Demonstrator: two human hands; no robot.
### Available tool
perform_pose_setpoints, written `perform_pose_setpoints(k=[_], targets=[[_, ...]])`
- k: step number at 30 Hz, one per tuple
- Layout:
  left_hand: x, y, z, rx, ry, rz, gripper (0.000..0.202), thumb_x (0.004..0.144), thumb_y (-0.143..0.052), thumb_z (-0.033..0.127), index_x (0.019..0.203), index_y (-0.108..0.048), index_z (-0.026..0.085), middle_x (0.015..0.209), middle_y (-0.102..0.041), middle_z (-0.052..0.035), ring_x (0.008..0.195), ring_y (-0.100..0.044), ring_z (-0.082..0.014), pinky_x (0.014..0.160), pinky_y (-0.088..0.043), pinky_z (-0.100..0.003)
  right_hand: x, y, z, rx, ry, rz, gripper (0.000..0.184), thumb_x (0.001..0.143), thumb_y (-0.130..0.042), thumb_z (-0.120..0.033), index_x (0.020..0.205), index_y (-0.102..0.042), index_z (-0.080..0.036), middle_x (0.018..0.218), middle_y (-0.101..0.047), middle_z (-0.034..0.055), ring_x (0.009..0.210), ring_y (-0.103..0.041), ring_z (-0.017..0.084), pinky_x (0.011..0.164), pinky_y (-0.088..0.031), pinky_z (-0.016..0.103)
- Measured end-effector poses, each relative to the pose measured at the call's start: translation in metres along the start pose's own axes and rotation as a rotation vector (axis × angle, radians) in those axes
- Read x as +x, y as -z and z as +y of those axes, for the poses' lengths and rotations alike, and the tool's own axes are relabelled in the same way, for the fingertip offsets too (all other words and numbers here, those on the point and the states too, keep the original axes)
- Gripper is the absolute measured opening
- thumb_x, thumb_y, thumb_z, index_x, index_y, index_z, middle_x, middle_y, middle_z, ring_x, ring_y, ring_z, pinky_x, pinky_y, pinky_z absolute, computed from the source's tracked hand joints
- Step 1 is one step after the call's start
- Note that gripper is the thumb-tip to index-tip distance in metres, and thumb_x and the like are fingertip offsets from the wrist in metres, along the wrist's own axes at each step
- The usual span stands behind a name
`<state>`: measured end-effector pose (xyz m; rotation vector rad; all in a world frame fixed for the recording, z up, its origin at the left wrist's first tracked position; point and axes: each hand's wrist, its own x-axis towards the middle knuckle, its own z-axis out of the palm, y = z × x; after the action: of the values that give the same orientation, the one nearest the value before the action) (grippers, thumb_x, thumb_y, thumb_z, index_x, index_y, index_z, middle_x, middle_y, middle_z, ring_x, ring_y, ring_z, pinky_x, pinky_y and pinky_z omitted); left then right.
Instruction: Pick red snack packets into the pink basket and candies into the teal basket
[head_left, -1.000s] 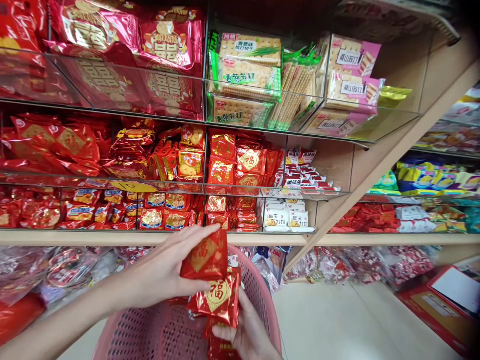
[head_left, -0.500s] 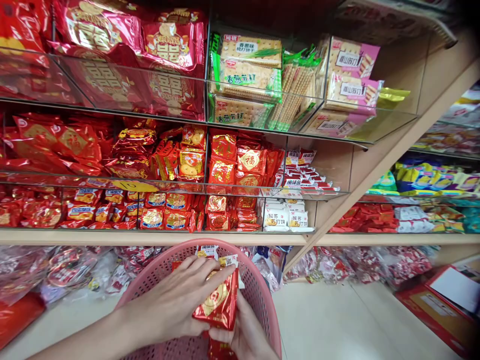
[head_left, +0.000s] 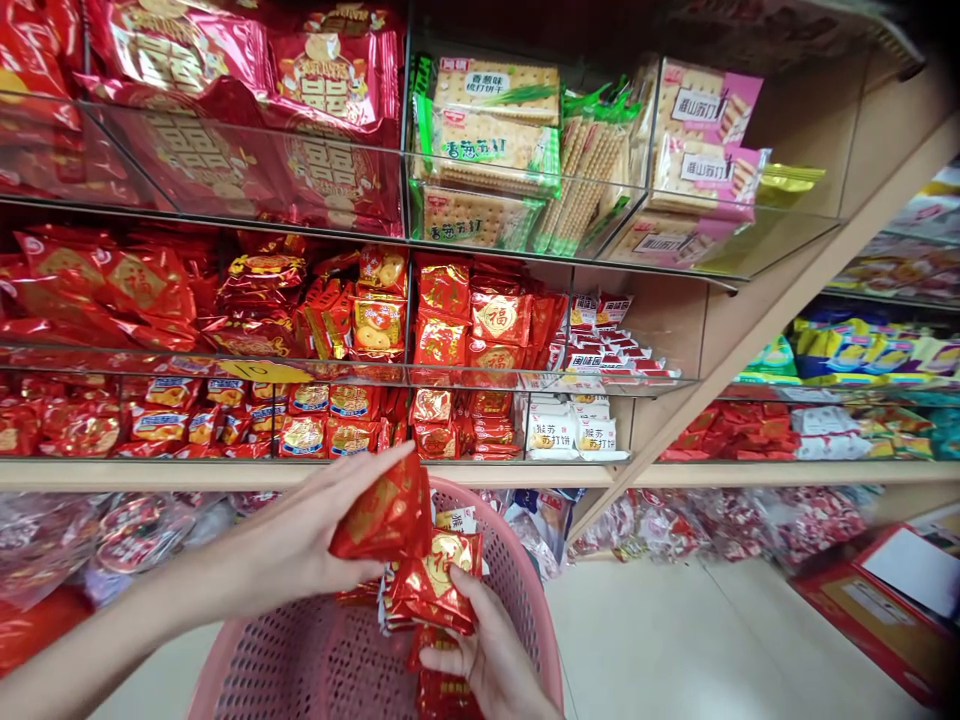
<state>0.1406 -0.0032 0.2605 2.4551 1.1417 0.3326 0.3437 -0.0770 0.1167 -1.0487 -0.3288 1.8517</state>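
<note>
Pink perforated plastic basket sits at six o'clock, snack packets inside. Above it, the left hand pinches one red foil packet; the right hand grips a stack of red-gold packets.

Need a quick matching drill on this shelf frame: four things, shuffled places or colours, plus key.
Things:
1. left hand
2. right hand
3. basket
4. green cracker packs

Places or colours:
A. pink, perforated wall
B. top shelf, behind clear front
C. holds a single red packet above the basket
D. grips a stack of red packets at the basket rim

Pairs: 1-C, 2-D, 3-A, 4-B
</note>
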Motion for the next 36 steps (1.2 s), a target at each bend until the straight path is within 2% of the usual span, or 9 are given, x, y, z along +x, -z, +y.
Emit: perform_pose_setpoints(k=[3, 5, 10, 13, 18, 22, 25, 30, 36], targets=[[0.000, 0.009, -0.005, -0.012, 0.028, 0.063, 0.084, 0.077, -0.062, 0.039, 0.143, -0.010, 0.039, 0.150, -0.030, -0.0023, 0.132, -0.036, -0.0255, 0.110, -0.034, -0.043, -0.001, -0.001, -0.001, -0.008, 0.000, 0.002, 0.047, 0.078, -0.063, -0.045, 0.115, -0.057, -0.017, 0.107, -0.067, 0.0065, 0.095, -0.065, 0.021, 0.059, -0.059, 0.029], [0.002, 0.008, 0.000, 0.013, 0.011, 0.048, 0.084, 0.078, -0.061, 0.037, 0.143, -0.008, 0.039, 0.149, -0.031, -0.0023, 0.131, -0.037, -0.0253, 0.108, -0.036, -0.043, -0.002, -0.004, -0.001, -0.027, 0.008, -0.024, 0.045, 0.078, -0.062, -0.043, 0.115, -0.056, -0.018, 0.105, -0.067, 0.0059, 0.094, -0.064, 0.021, 0.059, -0.059, 0.028], [0.011, -0.014, 0.022, 0.061, -0.117, -0.097, 0.087, 0.077, -0.061, 0.033, 0.145, -0.007, 0.036, 0.143, -0.039, -0.0058, 0.129, -0.039, -0.0268, 0.107, -0.036, -0.046, -0.008, -0.011, -0.003, -0.070, 0.039, -0.111, 0.041, 0.083, -0.056, -0.041, 0.118, -0.057, -0.020, 0.114, -0.065, 0.0059, 0.101, -0.062, 0.021, 0.056, -0.059, 0.025], [0.015, -0.027, 0.030, 0.076, -0.135, -0.168, 0.089, 0.074, -0.062, 0.030, 0.145, -0.008, 0.035, 0.143, -0.039, -0.0065, 0.131, -0.037, -0.0279, 0.107, -0.034, -0.048, -0.010, -0.013, -0.006, -0.056, 0.077, -0.196, 0.041, 0.087, -0.049, -0.046, 0.120, -0.056, -0.023, 0.121, -0.062, 0.0057, 0.108, -0.059, 0.022, 0.057, -0.059, 0.024], [0.017, -0.039, 0.033, 0.179, -0.128, -0.200, 0.085, 0.076, -0.057, 0.023, 0.145, -0.008, 0.035, 0.144, -0.038, -0.0074, 0.134, -0.032, -0.0305, 0.109, -0.028, -0.054, -0.012, -0.015, -0.011, 0.037, 0.009, -0.216, 0.053, 0.086, -0.040, -0.060, 0.127, -0.051, -0.029, 0.123, -0.062, 0.0049, 0.105, -0.060, 0.021, 0.052, -0.056, 0.021], [0.019, -0.046, 0.034, 0.230, -0.122, -0.221, 0.091, 0.071, -0.060, 0.025, 0.146, -0.010, 0.031, 0.138, -0.043, -0.0122, 0.130, -0.037, -0.0338, 0.106, -0.028, -0.058, -0.010, -0.016, -0.012, 0.088, 0.006, -0.235, 0.059, 0.084, -0.034, -0.066, 0.128, -0.050, -0.030, 0.123, -0.062, 0.0057, 0.097, -0.064, 0.021, 0.049, -0.055, 0.022], [0.021, -0.048, 0.035, 0.286, -0.114, -0.261, 0.096, 0.067, -0.062, 0.020, 0.146, -0.007, 0.028, 0.138, -0.042, -0.0160, 0.130, -0.035, -0.0365, 0.105, -0.027, -0.061, -0.009, -0.016, -0.009, 0.061, 0.004, -0.253, 0.061, 0.084, -0.031, -0.067, 0.126, -0.052, -0.028, 0.121, -0.063, 0.0069, 0.093, -0.065, 0.020, 0.049, -0.055, 0.022], [0.022, -0.046, 0.039, 0.395, -0.111, -0.332, 0.100, 0.066, -0.061, 0.014, 0.146, -0.004, 0.028, 0.140, -0.040, -0.0160, 0.133, -0.031, -0.0367, 0.108, -0.019, -0.062, -0.007, -0.015, -0.006, 0.036, 0.009, -0.246, 0.060, 0.084, -0.033, -0.067, 0.127, -0.052, -0.028, 0.125, -0.061, 0.0061, 0.097, -0.064, 0.020, 0.051, -0.055, 0.022], [0.025, -0.045, 0.039, 0.393, -0.142, -0.305, 0.103, 0.066, -0.061, 0.012, 0.146, 0.001, 0.030, 0.139, -0.041, -0.0167, 0.127, -0.039, -0.0358, 0.104, -0.030, -0.058, -0.005, -0.013, -0.004, 0.044, 0.025, -0.252, 0.058, 0.085, -0.032, -0.065, 0.124, -0.054, -0.028, 0.122, -0.063, 0.0053, 0.102, -0.062, 0.020, 0.053, -0.055, 0.021]])
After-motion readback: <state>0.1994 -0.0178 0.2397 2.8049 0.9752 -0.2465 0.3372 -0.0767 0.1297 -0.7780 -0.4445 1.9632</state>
